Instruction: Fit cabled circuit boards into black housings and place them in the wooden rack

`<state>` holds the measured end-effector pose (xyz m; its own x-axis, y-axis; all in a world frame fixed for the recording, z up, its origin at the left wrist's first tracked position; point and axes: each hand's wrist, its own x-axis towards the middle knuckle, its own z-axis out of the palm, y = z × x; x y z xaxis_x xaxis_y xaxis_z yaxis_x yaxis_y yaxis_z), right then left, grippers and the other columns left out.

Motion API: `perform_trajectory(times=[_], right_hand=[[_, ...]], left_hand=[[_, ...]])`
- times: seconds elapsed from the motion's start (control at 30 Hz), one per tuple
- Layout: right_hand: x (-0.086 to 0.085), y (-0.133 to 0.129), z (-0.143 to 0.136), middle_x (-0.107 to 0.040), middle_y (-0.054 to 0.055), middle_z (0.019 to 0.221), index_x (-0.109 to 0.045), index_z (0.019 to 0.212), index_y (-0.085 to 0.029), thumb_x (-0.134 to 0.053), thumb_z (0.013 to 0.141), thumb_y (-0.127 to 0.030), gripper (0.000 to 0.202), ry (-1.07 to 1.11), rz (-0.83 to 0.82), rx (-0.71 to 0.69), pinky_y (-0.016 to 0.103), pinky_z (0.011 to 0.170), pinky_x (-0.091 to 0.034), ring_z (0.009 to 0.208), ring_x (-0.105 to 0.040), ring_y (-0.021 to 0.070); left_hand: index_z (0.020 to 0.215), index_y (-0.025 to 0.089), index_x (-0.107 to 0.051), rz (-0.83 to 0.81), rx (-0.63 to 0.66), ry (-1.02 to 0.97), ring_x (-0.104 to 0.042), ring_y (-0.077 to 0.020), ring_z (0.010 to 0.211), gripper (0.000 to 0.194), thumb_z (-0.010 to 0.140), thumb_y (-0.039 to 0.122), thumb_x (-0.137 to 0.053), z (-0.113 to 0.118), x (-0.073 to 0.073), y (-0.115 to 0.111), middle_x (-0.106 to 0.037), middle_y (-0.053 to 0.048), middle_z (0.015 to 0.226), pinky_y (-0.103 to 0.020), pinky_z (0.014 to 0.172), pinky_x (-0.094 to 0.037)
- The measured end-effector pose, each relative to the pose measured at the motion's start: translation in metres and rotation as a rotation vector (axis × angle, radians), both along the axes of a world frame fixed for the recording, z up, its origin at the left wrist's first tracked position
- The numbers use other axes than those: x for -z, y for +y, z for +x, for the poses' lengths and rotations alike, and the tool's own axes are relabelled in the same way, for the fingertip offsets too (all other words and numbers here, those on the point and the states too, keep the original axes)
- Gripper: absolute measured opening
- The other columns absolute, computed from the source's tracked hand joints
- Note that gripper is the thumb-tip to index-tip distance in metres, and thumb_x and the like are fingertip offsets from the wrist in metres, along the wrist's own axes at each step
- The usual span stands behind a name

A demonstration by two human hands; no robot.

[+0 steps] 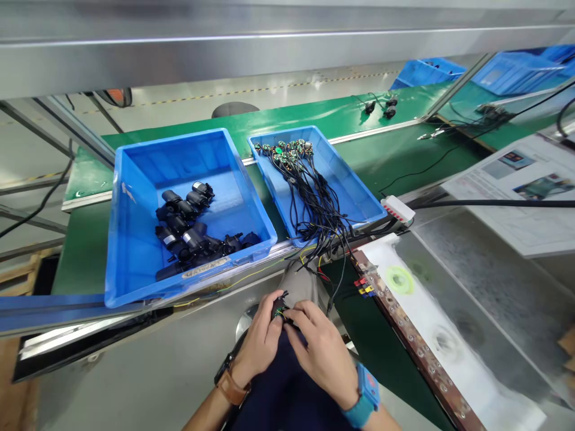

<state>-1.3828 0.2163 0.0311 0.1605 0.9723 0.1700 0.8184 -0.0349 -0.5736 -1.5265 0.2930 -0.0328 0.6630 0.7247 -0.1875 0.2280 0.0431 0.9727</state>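
Observation:
Just above my lap, my left hand (261, 336) is wrapped round a small black cylindrical housing (279, 303), which looks like the parts in the deep blue bin. At its open end a small green circuit board (280, 312) with thin wires shows. My right hand (320, 347) pinches at that board from the right, its thumb and fingers close together. The fingers partly cover both parts, so how far the board sits inside cannot be made out. Ahead, a shallow blue bin (362, 193) holds several green circuit boards (287, 151) with black cables (314, 206).
The deep blue bin (168, 140) at left holds several black cylindrical housings (179, 224). On the right stand a brown strip with screws (417, 347), coloured connectors (365, 287) and a white terminal box (399, 209). A metal beam (287, 57) crosses overhead. Cables hang over the bench edge.

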Motion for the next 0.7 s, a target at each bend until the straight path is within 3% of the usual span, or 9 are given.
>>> perform_trajectory(times=[0.13, 0.37, 0.5, 0.7], right_hand=[[0.008, -0.003, -0.01, -0.066, 0.006, 0.091, -0.065, 0.11, -0.022, -0.045, 0.103, -0.022, 0.021, -0.106, 0.003, 0.048, 0.031, 0.065, -0.052, 0.077, -0.066, 0.0193], [0.015, -0.003, -0.012, -0.064, 0.003, 0.075, -0.067, 0.103, -0.018, -0.045, 0.101, -0.019, 0.022, -0.167, -0.024, 0.096, 0.029, 0.056, -0.045, 0.062, -0.064, 0.0175], [0.02, -0.004, -0.008, -0.072, 0.005, 0.081, -0.065, 0.113, -0.018, -0.044, 0.103, -0.02, 0.023, -0.147, -0.049, 0.074, 0.029, 0.057, -0.049, 0.063, -0.069, 0.0179], [0.023, -0.003, 0.001, -0.075, 0.004, 0.078, -0.067, 0.11, -0.02, -0.041, 0.107, -0.028, 0.028, -0.215, -0.106, 0.008, 0.029, 0.052, -0.046, 0.059, -0.071, 0.0178]], left_hand=[[0.146, 0.024, -0.045, -0.041, 0.038, -0.03, -0.038, -0.0261, 0.147, 0.049, 0.098, 0.023, -0.04, -0.002, 0.001, 0.001, -0.045, -0.008, 0.156, -0.047, 0.125, -0.026], [0.142, 0.025, -0.049, -0.121, 0.09, -0.079, -0.042, -0.0277, 0.142, 0.054, 0.089, 0.017, -0.046, -0.003, 0.001, 0.001, -0.049, -0.008, 0.148, -0.048, 0.123, -0.028], [0.14, 0.025, -0.05, -0.12, 0.078, -0.081, -0.045, -0.0284, 0.137, 0.05, 0.09, 0.021, -0.053, -0.003, 0.003, 0.001, -0.052, -0.009, 0.142, -0.05, 0.121, -0.031], [0.139, 0.026, -0.05, -0.119, 0.058, -0.087, -0.048, -0.0277, 0.132, 0.047, 0.092, 0.024, -0.056, -0.002, 0.01, -0.004, -0.052, -0.01, 0.138, -0.049, 0.117, -0.037]])
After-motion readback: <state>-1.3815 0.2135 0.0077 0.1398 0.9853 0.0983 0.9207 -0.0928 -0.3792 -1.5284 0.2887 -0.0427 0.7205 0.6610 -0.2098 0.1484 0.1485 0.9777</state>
